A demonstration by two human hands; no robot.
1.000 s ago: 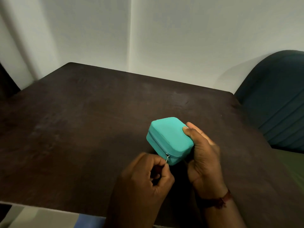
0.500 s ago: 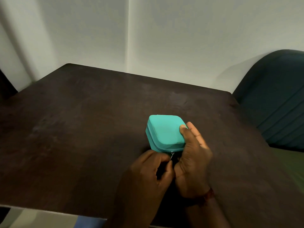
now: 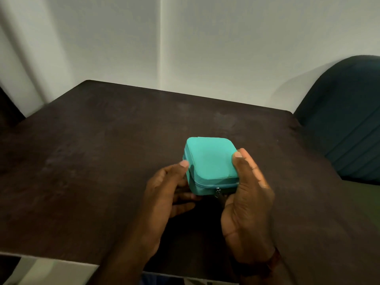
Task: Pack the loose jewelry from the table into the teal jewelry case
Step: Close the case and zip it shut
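The small square teal fabric jewelry case (image 3: 211,161) is near the middle of the dark brown table (image 3: 102,151); my left hand (image 3: 164,194) grips its 9 o'clock side; my right hand (image 3: 246,202) grips its 3 o'clock side, fingers curled.

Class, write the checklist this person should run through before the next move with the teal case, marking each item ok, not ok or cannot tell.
1. Case held on both sides by left hand and right hand: ok.
2. Case top down flat: ok.
3. Zip pull in view, free of fingers: ok.
4. Zip run fully shut: cannot tell.
5. Jewelry inside: cannot tell, the top hides it.
6. Case resting on table: cannot tell.
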